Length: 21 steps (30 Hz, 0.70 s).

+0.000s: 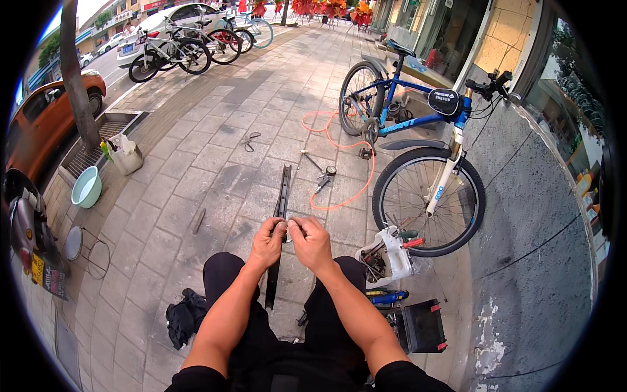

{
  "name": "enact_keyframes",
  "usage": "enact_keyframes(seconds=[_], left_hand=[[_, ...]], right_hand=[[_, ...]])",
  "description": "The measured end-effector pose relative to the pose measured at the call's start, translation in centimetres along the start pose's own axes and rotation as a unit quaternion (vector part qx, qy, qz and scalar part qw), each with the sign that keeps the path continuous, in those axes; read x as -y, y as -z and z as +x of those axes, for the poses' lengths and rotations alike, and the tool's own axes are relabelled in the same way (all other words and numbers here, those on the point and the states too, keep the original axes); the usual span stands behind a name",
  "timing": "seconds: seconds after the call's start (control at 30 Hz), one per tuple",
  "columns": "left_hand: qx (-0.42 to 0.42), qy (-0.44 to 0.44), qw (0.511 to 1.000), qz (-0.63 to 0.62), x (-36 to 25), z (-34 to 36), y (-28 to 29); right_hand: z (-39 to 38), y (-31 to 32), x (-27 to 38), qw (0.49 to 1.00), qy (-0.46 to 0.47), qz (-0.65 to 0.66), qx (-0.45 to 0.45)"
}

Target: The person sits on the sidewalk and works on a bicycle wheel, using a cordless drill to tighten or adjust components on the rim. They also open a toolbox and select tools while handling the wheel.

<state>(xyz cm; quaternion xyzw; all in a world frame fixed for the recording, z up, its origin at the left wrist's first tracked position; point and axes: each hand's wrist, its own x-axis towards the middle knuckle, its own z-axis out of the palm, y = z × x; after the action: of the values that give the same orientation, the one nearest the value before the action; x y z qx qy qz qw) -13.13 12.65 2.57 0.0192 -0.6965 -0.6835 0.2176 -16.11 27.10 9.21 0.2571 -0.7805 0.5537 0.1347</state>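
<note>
2 bare hands meet over a long black bar (283,189), the thumbs close together and the fingers drawn in narrow; the left hand (266,242) and the right hand (310,243) hide its middle, so I cannot tell whether the fingertips grip it or something small. The bar runs from just beyond the hands back between the 2 knees. Ahead and slightly right of the hands lies a gauge tool (331,171), with an orange hose (373,176) curving around it. Farther right stands a blue bicycle (411,122). Right of and near the right hand is a white container (397,259) of tools; behind that, a black box (426,326). Left of and behind the left hand lies a dark cloth (187,318).
</note>
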Motion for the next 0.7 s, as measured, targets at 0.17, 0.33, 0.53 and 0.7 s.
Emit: enact_keyframes(seconds=[0.17, 0.33, 0.53, 0.7], left_hand=[[-0.011, 0.005, 1.000, 0.009, 0.2, 0.0, 2.0], [-0.043, 0.005, 0.998, 0.033, -0.8, 0.1, 1.4], [-0.054, -0.052, 0.994, 0.083, 1.4, 0.6, 2.9], [-0.046, -0.049, 0.993, 0.099, 0.4, 1.4, 2.8]], right_hand=[[-0.9, 7.1, -0.4, 0.994, -0.062, 0.024, -0.092], [-13.0, 17.0, -11.3, 0.956, -0.202, -0.032, -0.211], [-36.5, 21.2, -18.1, 0.846, -0.482, -0.150, -0.174], [-48.1, 22.0, -20.4, 0.722, -0.598, -0.313, -0.153]])
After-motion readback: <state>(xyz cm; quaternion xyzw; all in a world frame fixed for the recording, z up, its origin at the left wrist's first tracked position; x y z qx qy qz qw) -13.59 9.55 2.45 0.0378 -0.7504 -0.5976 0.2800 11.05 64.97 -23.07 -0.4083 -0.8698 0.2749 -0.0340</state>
